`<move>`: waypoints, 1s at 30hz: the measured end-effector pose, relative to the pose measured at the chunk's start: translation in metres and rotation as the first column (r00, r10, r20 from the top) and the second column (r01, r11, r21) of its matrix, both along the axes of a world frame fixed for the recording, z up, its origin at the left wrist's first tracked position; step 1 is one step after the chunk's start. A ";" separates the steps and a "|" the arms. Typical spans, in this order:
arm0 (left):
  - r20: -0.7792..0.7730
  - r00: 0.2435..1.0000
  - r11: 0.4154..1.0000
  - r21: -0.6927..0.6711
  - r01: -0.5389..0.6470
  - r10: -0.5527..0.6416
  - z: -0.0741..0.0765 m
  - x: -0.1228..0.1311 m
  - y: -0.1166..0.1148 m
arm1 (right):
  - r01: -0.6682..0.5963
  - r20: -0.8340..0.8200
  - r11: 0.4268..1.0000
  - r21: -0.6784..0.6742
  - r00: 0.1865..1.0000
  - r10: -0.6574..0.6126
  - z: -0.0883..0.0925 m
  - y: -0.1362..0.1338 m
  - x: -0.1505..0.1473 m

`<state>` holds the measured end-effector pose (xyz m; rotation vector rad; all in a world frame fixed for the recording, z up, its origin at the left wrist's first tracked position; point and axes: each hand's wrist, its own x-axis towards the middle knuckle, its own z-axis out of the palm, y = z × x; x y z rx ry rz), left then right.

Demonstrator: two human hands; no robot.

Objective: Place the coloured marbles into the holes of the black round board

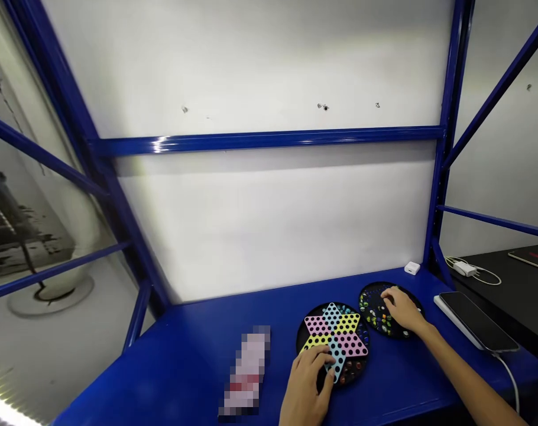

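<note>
A Chinese checkers board (335,334) with a pink, yellow and light-blue star sits in a round black base. My left hand (308,381) lies over its near-left edge, fingers bent and thumb apart, with no object visible in it. Glass marbles (355,371) fill pockets around the star, reddish ones at the near right and blue ones at the far right. Behind and to the right is a round black tray (370,326) with many loose coloured marbles. Over that tray, my right hand (404,309) has its thumb and forefinger close together; whatever is between the tips cannot be made out.
A pixelated pinkish item (249,373) lies left of the board on the blue tabletop (184,355). At the right are a phone (477,319) on a white box with a cable (511,373), and a small white case (412,268). Blue posts (437,177) frame the table.
</note>
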<state>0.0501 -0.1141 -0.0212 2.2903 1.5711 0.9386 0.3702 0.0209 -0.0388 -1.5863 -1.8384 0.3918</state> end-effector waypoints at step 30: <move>-0.023 1.000 0.999 -0.034 0.000 -0.001 -0.003 -0.002 0.005 | -0.239 -0.116 0.932 -0.272 0.970 0.214 0.012 -0.055 0.007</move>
